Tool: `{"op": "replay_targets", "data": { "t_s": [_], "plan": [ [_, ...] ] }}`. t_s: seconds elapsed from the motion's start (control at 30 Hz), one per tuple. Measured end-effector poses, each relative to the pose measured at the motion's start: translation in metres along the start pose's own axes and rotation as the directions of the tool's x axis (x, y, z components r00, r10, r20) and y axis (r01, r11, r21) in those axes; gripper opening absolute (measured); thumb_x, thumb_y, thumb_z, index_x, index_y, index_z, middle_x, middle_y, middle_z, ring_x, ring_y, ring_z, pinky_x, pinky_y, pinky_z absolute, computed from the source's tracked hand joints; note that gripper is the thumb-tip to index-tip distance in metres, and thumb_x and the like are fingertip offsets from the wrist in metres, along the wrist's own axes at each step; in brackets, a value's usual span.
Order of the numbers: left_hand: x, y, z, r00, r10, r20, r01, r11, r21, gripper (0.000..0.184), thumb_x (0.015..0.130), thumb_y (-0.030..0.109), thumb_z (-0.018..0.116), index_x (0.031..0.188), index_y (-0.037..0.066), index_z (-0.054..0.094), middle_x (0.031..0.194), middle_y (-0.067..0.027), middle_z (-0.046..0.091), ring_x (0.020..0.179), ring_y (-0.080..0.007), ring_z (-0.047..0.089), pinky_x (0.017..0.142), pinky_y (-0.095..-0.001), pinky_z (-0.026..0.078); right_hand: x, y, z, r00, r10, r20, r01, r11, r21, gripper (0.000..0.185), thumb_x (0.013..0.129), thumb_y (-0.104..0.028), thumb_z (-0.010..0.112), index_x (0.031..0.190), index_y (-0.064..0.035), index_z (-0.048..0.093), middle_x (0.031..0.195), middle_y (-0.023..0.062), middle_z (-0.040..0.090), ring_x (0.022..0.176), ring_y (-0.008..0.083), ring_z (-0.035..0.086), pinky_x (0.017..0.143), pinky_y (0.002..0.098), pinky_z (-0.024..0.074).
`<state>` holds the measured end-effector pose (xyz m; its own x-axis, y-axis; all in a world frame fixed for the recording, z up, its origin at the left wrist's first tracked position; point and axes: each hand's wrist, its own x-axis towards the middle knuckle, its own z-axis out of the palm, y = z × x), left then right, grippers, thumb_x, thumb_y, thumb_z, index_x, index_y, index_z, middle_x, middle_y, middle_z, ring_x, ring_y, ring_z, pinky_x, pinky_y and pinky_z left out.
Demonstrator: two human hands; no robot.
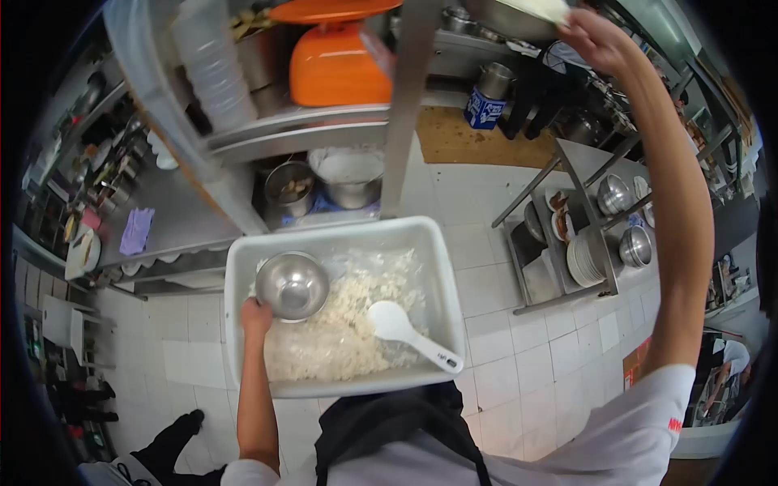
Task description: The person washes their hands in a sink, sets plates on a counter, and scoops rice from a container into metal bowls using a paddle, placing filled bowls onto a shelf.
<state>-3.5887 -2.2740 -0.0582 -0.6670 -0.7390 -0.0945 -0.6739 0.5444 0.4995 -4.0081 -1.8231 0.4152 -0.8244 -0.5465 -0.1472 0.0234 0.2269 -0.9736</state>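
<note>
Here — left hand [258, 314] clamps bowl [293, 287], right hand [598, 40] grips vessel [517, 18] — paddle [395, 322] lies over rice [340, 344].

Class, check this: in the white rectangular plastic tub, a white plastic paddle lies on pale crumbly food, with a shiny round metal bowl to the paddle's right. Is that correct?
One error: the head view shows the shiny round metal bowl to the left of the white plastic paddle. The paddle does lie on pale crumbly food in the white rectangular plastic tub.
</note>
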Motion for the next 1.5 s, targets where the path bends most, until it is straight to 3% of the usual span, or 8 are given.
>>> {"op": "replay_targets", "data": {
  "t_s": [0.17, 0.5, 0.8, 1.1, 1.13, 1.2, 1.33, 1.5],
  "plan": [
    [0.006, 0.006, 0.006, 0.994, 0.001, 0.112, 0.024, 0.975, -0.222, 0.033, 0.07, 0.011, 0.052, 0.098, -0.005, 0.044, 0.084, -0.0257, 0.057, 0.076, -0.0391, 0.058, 0.066, -0.0414, 0.047, -0.121, 0.074, 0.074, 0.892, 0.066, -0.447, -0.069, 0.998, 0.009, 0.02, 0.084, -0.011, 0.035, 0.072, -0.002, 0.049, 0.051, 0.0006, 0.049, 0.031, 0.0009, 0.035, 0.025, 0.0129, 0.0298],
    [-0.033, 0.024, -0.09, 0.985, -0.037, 0.168, 0.145, 0.706, -0.693, 0.027, 0.078, 0.004, 0.044, 0.105, 0.0, 0.042, 0.091, -0.0119, 0.055, 0.072, -0.0178, 0.059, 0.051, -0.0284, 0.053, -0.179, 0.275, 0.22, 0.847, 0.469, -0.252, -0.44, 0.883, 0.163, 0.014, 0.086, -0.013, 0.041, 0.093, -0.0017, 0.043, 0.06, 0.009, 0.054, 0.041, 0.0104, 0.049, 0.03, 0.0204, 0.0359],
    [-0.091, -0.032, -0.108, 0.965, -0.196, 0.176, 0.262, 0.631, -0.73, 0.026, 0.075, 0.003, 0.043, 0.101, 0.005, 0.045, 0.086, -0.0053, 0.053, 0.067, -0.0105, 0.054, 0.047, -0.0223, 0.048, -0.126, 0.446, 0.318, 0.837, 0.544, 0.061, -0.496, 0.707, 0.504, 0.016, 0.084, -0.006, 0.039, 0.099, -0.0012, 0.037, 0.066, 0.0127, 0.055, 0.05, 0.0137, 0.052, 0.036, 0.0227, 0.0373],
    [-0.12, -0.05, -0.113, 0.934, -0.316, 0.167, 0.308, 0.475, -0.824, 0.029, 0.071, 0.003, 0.044, 0.1, 0.005, 0.046, 0.078, -0.0025, 0.05, 0.061, -0.0088, 0.048, 0.045, -0.0217, 0.044, -0.142, 0.443, 0.322, 0.759, 0.649, -0.053, -0.502, 0.634, 0.588, 0.015, 0.084, -0.011, 0.046, 0.093, 0.0013, 0.047, 0.07, 0.0124, 0.057, 0.059, 0.019, 0.056, 0.053, 0.0291, 0.0461],
    [-0.119, -0.051, -0.114, 0.935, -0.317, 0.157, 0.294, 0.448, -0.844, 0.031, 0.07, 0.002, 0.044, 0.1, 0.004, 0.046, 0.078, -0.0028, 0.05, 0.06, -0.0091, 0.048, 0.045, -0.0221, 0.044, -0.156, 0.43, 0.318, 0.862, 0.485, -0.145, -0.471, 0.874, 0.124, 0.02, 0.082, -0.017, 0.051, 0.092, 0.0006, 0.048, 0.072, 0.0137, 0.057, 0.063, 0.0215, 0.057, 0.057, 0.0326, 0.0463],
    [-0.115, -0.055, -0.118, 0.936, -0.304, 0.175, 0.301, 0.44, -0.846, 0.033, 0.068, 0.002, 0.044, 0.101, 0.004, 0.046, 0.078, -0.0032, 0.051, 0.06, -0.0093, 0.048, 0.045, -0.0225, 0.044, -0.178, 0.432, 0.311, 0.965, 0.262, -0.029, -0.229, 0.781, -0.581, 0.038, 0.074, -0.028, 0.063, 0.095, 0.0014, 0.048, 0.077, 0.0178, 0.058, 0.072, 0.0308, 0.058, 0.067, 0.0388, 0.046],
    [-0.11, -0.05, -0.124, 0.939, -0.3, 0.17, 0.282, 0.386, -0.878, 0.037, 0.067, 0.0, 0.043, 0.104, 0.001, 0.044, 0.079, -0.0048, 0.052, 0.061, -0.011, 0.051, 0.047, -0.0244, 0.046, -0.198, 0.416, 0.332, 0.874, 0.481, 0.068, -0.205, 0.491, -0.847, 0.04, 0.071, -0.029, 0.064, 0.093, 0.0013, 0.051, 0.081, 0.0181, 0.06, 0.08, 0.0332, 0.058, 0.07, 0.0384, 0.046],
    [-0.111, -0.066, -0.133, 0.948, -0.278, 0.158, 0.254, 0.354, -0.9, 0.037, 0.068, -0.001, 0.042, 0.105, 0.0, 0.044, 0.08, -0.0061, 0.053, 0.059, -0.0127, 0.053, 0.051, -0.0271, 0.05, -0.193, 0.411, 0.335, 0.87, 0.476, 0.129, -0.224, 0.615, -0.756, 0.036, 0.071, -0.026, 0.065, 0.094, -0.0007, 0.053, 0.077, 0.0167, 0.06, 0.069, 0.028, 0.06, 0.065, 0.0363, 0.0456]
  ]
}}
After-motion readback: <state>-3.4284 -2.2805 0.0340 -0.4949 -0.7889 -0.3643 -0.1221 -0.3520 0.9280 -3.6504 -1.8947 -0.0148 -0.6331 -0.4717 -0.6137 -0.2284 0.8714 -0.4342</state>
